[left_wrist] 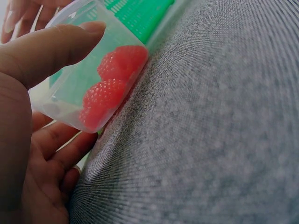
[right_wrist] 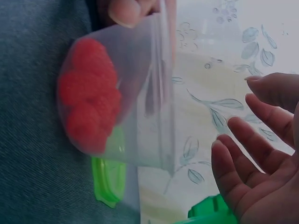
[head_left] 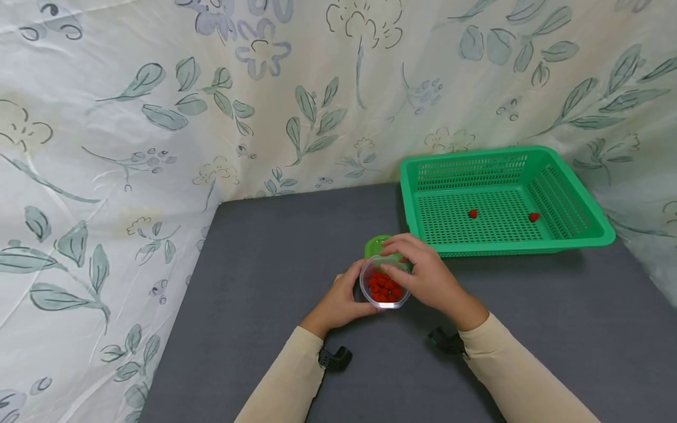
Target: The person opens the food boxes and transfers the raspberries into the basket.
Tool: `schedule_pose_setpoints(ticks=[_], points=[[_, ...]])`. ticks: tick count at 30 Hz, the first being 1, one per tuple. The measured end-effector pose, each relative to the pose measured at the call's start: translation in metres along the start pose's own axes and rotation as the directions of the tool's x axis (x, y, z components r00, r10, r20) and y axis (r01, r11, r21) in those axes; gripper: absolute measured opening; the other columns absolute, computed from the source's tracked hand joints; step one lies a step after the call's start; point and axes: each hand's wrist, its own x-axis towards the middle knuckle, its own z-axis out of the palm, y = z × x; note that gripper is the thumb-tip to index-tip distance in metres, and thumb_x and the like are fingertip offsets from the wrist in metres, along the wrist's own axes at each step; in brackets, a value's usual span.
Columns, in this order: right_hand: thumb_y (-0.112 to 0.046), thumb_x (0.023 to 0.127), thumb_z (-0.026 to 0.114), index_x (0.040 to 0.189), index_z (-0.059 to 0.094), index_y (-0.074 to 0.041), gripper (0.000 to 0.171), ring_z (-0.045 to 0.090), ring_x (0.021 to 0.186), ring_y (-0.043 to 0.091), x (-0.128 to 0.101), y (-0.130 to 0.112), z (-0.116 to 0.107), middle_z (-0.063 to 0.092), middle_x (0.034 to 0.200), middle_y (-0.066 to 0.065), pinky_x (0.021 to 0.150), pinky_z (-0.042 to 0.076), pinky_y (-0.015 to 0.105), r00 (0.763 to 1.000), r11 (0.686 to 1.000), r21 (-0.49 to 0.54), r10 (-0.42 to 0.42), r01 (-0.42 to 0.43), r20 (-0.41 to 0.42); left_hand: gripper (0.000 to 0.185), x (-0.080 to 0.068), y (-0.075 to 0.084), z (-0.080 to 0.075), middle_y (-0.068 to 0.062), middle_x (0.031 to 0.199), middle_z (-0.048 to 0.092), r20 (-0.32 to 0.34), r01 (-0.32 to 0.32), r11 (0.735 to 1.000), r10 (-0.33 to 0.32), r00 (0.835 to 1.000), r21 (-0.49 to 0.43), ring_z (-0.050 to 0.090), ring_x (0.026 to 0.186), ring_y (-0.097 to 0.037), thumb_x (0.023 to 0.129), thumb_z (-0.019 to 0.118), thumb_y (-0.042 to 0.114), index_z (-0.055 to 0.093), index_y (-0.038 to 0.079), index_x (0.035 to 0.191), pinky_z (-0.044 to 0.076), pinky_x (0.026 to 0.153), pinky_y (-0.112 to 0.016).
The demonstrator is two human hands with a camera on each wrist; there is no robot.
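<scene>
Head view: clear cup (head_left: pixel 385 289) of red berries (head_left: pixel 385 286) sits on the grey table (head_left: pixel 264 282), centre, just in front of the person. Left hand (head_left: pixel 344 299) wraps the cup's left wall, fingers curled round it. Right hand (head_left: pixel 423 273) lies over the cup's right rim, fingers loose, touching or just above – can't tell which; nothing seen pinched. Green lid (head_left: pixel 376 244) lies just behind the cup. Green basket (head_left: pixel 502 200) w/ two loose berries stands further back-right, nearer the right hand.

Left wrist view: thumb (left_wrist: pixel 51 46) presses the cup wall (left_wrist: pixel 70 93); cup is tilted, mouth facing away toward the basket, berries (left_wrist: pixel 110 86) low against the table.

Right wrist view: right hand's fingers (right_wrist: pixel 252 158) are spread and relaxed, holding nothing, apart from the cup (right_wrist: pixel 131 93), which lies to their left, mouth toward them. Lid (right_wrist: pixel 108 179) sits beside the cup's base.
</scene>
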Motion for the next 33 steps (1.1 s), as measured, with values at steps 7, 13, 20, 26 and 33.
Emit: schedule_pose_setpoints(ticks=[7,13,20,26,33], points=[[-0.006,0.097,0.084,0.114,0.078,-0.007,0.018,0.057,0.131,0.036,-0.003,0.007,0.009,0.065,0.137,0.015,0.096,0.054,0.057,0.996,0.997,-0.053,0.062,-0.059,0.06,0.096,-0.001,0.0,0.001,0.011,0.159,0.053,0.002,0.008,1.0,-0.008,1.0,-0.011,0.051,0.139,-0.016,0.088,0.09,0.033,0.037,0.03,0.168,0.031,0.116,-0.053],[-0.009,0.096,0.086,0.11,0.08,-0.013,0.015,0.052,0.138,0.039,-0.004,0.009,0.011,0.059,0.145,0.016,0.099,0.053,0.058,0.983,0.988,-0.092,0.132,-0.12,0.129,0.097,-0.001,0.0,0.0,0.014,0.159,0.052,0.007,0.023,1.0,-0.023,1.0,-0.001,0.05,0.139,-0.014,0.088,0.091,0.033,0.037,0.031,0.169,0.031,0.116,-0.051],[-0.01,0.096,0.086,0.109,0.08,-0.014,0.015,0.053,0.139,0.042,-0.006,0.016,0.012,0.055,0.151,0.017,0.097,0.055,0.056,0.969,0.982,-0.102,0.172,-0.156,0.177,0.096,0.0,0.002,0.0,0.011,0.156,0.055,-0.001,0.013,1.0,-0.013,1.0,0.002,0.052,0.137,-0.015,0.087,0.091,0.031,0.039,0.028,0.168,0.031,0.116,-0.052],[-0.009,0.097,0.085,0.111,0.08,-0.012,0.015,0.053,0.139,0.045,-0.008,0.023,0.013,0.052,0.152,0.02,0.097,0.055,0.057,0.955,0.975,-0.1,0.215,-0.198,0.204,0.096,-0.001,0.001,0.001,0.011,0.156,0.055,-0.005,0.016,1.0,-0.016,1.0,0.007,0.052,0.137,-0.015,0.086,0.091,0.03,0.039,0.029,0.167,0.031,0.117,-0.051],[-0.011,0.096,0.086,0.11,0.079,-0.012,0.015,0.053,0.138,0.045,-0.009,0.029,0.016,0.053,0.152,0.022,0.1,0.054,0.058,0.942,0.966,-0.134,0.249,-0.223,0.226,0.096,0.0,0.0,0.001,0.01,0.155,0.056,-0.007,0.011,1.0,-0.011,1.0,0.009,0.052,0.138,-0.015,0.086,0.092,0.029,0.041,0.028,0.166,0.03,0.117,-0.052]])
